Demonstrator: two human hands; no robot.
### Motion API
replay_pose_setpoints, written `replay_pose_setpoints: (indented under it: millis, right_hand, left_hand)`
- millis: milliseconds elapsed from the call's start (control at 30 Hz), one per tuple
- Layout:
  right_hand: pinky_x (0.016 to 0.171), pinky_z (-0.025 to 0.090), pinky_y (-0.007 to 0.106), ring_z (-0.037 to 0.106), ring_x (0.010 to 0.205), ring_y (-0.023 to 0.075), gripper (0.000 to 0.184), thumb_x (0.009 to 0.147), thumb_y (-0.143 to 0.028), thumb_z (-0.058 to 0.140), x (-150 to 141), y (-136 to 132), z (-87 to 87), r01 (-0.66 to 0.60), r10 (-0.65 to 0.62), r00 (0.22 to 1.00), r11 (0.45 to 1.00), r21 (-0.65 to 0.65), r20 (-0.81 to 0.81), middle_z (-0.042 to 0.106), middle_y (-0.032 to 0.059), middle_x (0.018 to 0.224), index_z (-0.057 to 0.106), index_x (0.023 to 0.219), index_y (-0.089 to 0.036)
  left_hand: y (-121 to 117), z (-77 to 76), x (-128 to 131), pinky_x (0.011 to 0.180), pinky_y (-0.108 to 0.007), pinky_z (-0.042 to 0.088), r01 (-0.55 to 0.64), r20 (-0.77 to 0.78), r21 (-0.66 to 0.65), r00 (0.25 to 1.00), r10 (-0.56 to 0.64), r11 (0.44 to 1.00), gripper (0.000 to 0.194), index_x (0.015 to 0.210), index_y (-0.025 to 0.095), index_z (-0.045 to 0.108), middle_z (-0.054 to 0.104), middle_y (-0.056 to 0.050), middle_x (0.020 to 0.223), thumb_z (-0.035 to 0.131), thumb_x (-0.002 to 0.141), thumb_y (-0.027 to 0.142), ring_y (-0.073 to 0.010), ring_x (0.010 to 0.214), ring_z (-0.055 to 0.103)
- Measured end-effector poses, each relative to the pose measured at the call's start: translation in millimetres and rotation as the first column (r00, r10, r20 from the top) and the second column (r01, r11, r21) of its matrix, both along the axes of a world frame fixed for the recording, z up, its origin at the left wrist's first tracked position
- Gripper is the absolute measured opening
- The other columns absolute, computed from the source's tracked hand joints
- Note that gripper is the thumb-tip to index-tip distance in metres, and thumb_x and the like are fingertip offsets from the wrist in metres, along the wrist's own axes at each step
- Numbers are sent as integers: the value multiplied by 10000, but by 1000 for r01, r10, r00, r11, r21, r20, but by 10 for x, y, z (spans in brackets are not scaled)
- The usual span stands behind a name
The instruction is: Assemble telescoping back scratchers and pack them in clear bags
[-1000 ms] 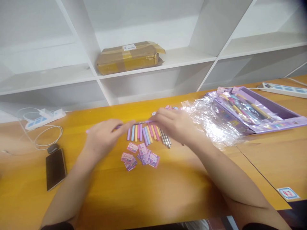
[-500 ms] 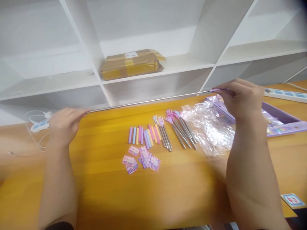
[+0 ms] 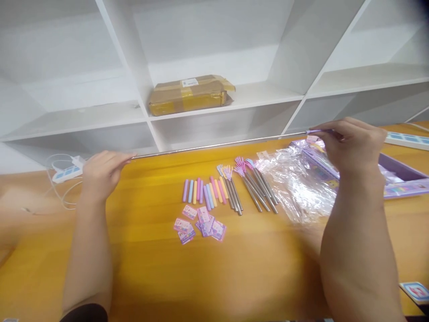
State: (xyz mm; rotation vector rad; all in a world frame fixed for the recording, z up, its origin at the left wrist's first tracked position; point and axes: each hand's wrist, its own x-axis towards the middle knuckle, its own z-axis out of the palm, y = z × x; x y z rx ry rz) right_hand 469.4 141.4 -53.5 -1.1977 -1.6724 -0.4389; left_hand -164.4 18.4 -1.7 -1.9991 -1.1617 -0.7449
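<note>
An extended telescopic back scratcher (image 3: pixel 214 146) stretches between my two hands above the table. My left hand (image 3: pixel 103 172) pinches the thin metal rod at its left end. The purple end is gripped by my right hand (image 3: pixel 355 141), whose fingers cover most of it. Below lie several short back scratchers (image 3: pixel 256 185) with metal rods and pink, blue, yellow or purple claw heads, in two groups. Left of them are pastel sleeves (image 3: pixel 204 192) in rows. Nearer to me is a loose pile of small printed cards (image 3: pixel 203 223).
Crumpled clear plastic bags (image 3: pixel 301 197) and a purple box (image 3: pixel 407 190) are at the right. A taped cardboard box (image 3: pixel 191 96) rests on the white shelf (image 3: pixel 264 96). Power strips (image 3: pixel 69 173) with white cables lie to both sides. A card (image 3: pixel 415 290) is at lower right.
The view has shifted slightly, so everything sits a little further right and lower. Both hands still hold the back scratcher stretched out; its length looks about the same.
</note>
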Motion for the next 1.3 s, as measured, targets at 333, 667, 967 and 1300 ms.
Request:
replay_pose_setpoints:
  millis: [333, 667, 967, 1300]
  right_hand:
    - [688, 473, 324, 613, 674, 195, 110, 893, -340, 757, -17, 11, 12, 72, -74, 997, 995, -75, -30, 772, 77, 836, 819, 895, -248]
    - [623, 432, 302, 590, 575, 158, 180, 860, -406, 830, 64, -214, 182, 114, -120, 992, 983, -143, -28, 673, 13, 685, 833, 951, -250]
    - [705, 447, 293, 645, 715, 175, 63, 856, -282, 831, -52, -141, 139, 146, -125, 982, 978, -150, 139, 795, 55, 899, 819, 911, -252]
    - [683, 414, 295, 720, 867, 190, 212, 1002, -399, 682, -75, -59, -15, 184, -151, 951, 978, -101, 271, 825, 56, 1006, 834, 954, -259]
  left_hand:
    - [-42, 22, 64, 694, -275, 525, -35, 0, -11, 999, 35, 999, 143, 1093, 309, 787, 836, 56, 940, 656, 1036, 298, -147, 775, 705]
    - [-336, 214, 265, 688, -301, 514, -107, -56, 99, 992, 113, 989, 103, 1081, 314, 774, 843, 58, 957, 736, 987, 328, -181, 812, 738]
    - [-316, 193, 225, 712, -308, 523, -129, -21, 54, 991, 130, 990, 126, 1093, 331, 785, 839, 60, 976, 686, 1014, 337, -177, 830, 722]
    - [-293, 162, 239, 659, -303, 481, -79, -36, 94, 996, 83, 992, 159, 1052, 326, 788, 821, 49, 871, 672, 1002, 230, -164, 749, 643]
